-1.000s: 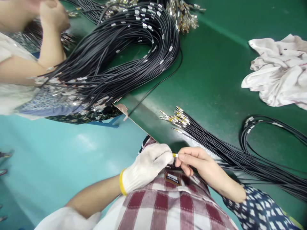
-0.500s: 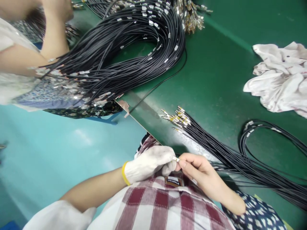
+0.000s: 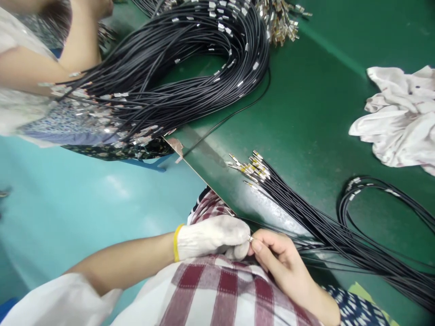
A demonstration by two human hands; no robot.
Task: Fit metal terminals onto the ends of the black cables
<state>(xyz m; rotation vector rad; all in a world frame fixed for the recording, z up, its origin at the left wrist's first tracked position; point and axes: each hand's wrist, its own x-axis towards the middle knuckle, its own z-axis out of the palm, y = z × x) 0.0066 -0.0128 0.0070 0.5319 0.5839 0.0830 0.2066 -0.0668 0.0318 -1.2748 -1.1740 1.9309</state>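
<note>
My left hand (image 3: 215, 235), in a white glove with a yellow cuff, is closed in a pinch on a small metal connector (image 3: 250, 238). My right hand (image 3: 280, 253) is bare and pinches the same connector from the other side, its fingertips touching the glove. Both hands are in front of the checked apron, by the table's edge. Beyond them, a bundle of black cables (image 3: 302, 201) with silver and yellow tips lies on the green table (image 3: 306, 113).
A large coil of black cables (image 3: 210, 93) lies at the upper left, beside another person's arm (image 3: 81, 40). White cloth gloves (image 3: 404, 117) are crumpled at the right. A smaller cable loop (image 3: 343, 194) lies below them.
Both hands sit slightly lower in the view, still meeting at the connector, less of which shows. A thin metal tip now shows above the glove. The apron's label is no longer visible.
</note>
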